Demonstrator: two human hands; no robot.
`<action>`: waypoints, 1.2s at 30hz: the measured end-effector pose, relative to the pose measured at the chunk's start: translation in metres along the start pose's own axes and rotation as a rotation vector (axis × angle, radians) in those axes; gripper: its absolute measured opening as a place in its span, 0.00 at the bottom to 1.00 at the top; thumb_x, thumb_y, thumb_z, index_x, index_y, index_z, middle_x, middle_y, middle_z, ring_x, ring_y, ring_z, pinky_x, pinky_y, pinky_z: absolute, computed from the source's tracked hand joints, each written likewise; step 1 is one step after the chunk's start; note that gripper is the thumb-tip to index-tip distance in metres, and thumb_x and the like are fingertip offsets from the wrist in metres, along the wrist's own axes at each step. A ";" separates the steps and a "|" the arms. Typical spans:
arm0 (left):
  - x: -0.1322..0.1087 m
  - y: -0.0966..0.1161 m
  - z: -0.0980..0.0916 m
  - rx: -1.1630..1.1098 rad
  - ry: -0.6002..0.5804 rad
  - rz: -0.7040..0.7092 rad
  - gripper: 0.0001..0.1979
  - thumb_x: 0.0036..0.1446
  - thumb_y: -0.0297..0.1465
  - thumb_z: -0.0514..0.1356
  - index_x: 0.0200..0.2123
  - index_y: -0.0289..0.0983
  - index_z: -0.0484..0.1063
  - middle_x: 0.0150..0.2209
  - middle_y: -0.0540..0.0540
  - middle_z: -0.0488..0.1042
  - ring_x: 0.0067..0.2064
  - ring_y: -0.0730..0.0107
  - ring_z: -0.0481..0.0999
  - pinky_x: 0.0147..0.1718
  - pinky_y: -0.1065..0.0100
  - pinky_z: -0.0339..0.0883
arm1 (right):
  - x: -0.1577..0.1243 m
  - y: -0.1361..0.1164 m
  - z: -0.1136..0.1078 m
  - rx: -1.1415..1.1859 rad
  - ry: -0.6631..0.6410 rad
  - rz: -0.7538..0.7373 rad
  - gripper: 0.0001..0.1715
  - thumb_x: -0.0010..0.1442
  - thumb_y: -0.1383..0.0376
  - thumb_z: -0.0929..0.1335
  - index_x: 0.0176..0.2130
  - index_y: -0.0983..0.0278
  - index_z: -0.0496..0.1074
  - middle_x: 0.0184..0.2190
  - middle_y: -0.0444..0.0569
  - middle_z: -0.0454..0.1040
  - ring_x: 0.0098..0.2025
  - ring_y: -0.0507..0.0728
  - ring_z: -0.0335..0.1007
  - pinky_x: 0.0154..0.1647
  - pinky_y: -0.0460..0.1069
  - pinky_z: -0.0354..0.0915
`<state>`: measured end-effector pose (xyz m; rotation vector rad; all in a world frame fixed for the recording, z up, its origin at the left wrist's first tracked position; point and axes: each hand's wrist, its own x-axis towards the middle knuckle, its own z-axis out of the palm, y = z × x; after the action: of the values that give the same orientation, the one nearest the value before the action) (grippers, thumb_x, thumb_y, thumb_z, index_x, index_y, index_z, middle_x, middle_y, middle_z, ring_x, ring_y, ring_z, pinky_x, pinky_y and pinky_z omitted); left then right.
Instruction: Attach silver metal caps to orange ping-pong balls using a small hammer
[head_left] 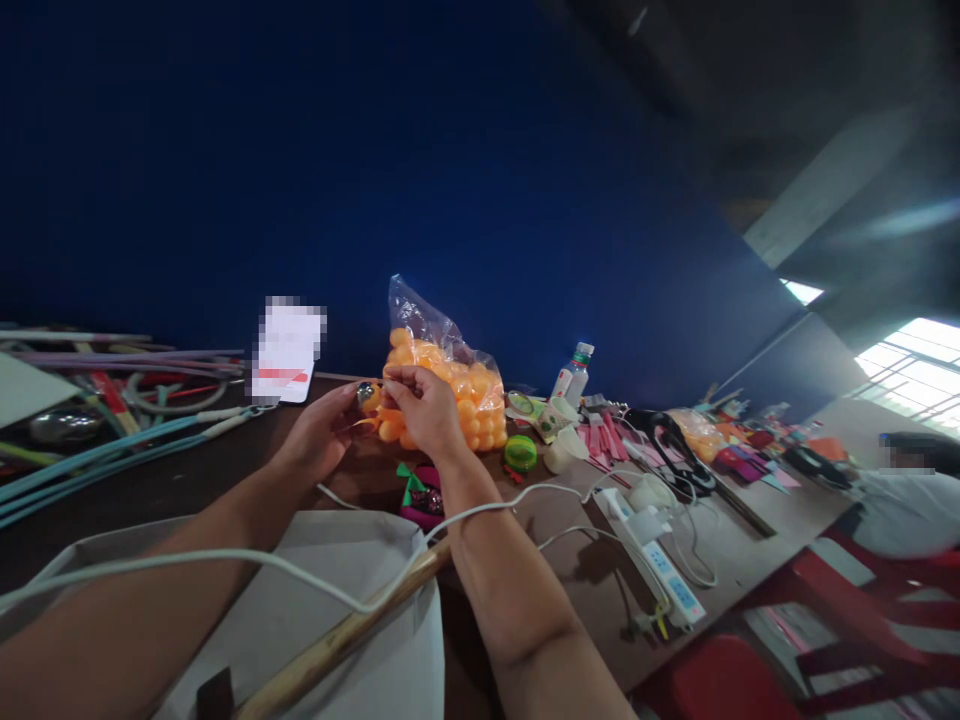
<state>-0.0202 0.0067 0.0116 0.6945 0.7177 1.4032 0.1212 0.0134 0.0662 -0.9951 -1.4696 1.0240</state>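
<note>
Both my hands meet over the brown table [570, 570], in front of a clear plastic bag of orange balls [450, 375]. My left hand [319, 435] is closed on a small orange ball [367, 398] with a dark shiny spot on it. My right hand [424, 405] pinches something thin at the same ball with thumb and forefinger; what it holds is too small to make out. A loose orange ball [390, 430] lies just below the fingers. A white cable [300, 570] runs across both my forearms.
Coloured hoops and rods [112, 400] lie at the left. A wooden stick [337, 640] rests on white cloth [300, 620] near me. A power strip [660, 560], green lid [520, 452], paper cups [559, 440], bottle [576, 372] and pink strips sit right. Another person sits far right by red stools.
</note>
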 end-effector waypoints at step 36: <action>-0.004 0.005 0.012 -0.172 0.030 -0.060 0.08 0.62 0.35 0.62 0.39 0.35 0.74 0.33 0.50 0.76 0.29 0.71 0.75 0.28 0.65 0.73 | -0.008 -0.011 0.004 0.353 -0.156 0.360 0.04 0.55 0.69 0.74 0.34 0.65 0.76 0.27 0.44 0.79 0.21 0.46 0.70 0.18 0.39 0.62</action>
<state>-0.0139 0.0033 0.0229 0.5146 0.6277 1.4046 0.1171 0.0017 0.0738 -0.9546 -1.1952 1.5909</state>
